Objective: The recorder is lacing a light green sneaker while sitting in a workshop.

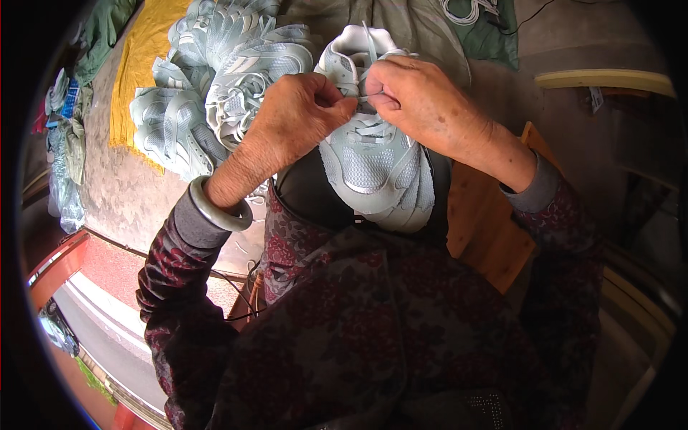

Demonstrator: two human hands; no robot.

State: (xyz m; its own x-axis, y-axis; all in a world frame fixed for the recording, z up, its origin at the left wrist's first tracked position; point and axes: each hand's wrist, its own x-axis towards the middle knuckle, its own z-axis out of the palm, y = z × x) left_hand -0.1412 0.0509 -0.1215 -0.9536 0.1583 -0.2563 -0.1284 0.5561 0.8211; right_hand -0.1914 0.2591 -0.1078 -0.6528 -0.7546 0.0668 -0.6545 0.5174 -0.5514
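Note:
A pale blue-grey mesh shoe upper (365, 159) lies over my lap, toe toward me and padded white collar on the far side. No sole shows on it. More layers of the same material peek out beneath its right edge. My left hand (297, 118) is closed at the left of the lacing, thumb and forefinger pinched on the shoelace (370, 130). From the right, my right hand (430, 104) pinches the lace too, its other fingers curled in. The hands are a little apart above the tongue area, and fingertips hide part of the lace.
A heap of similar shoe uppers (247, 68) lies to the left on the floor, near a yellow cloth (140, 64). At my right is a wooden board (491, 215). White cord (462, 11) lies on green cloth at the far right. A road (107, 315) shows lower left.

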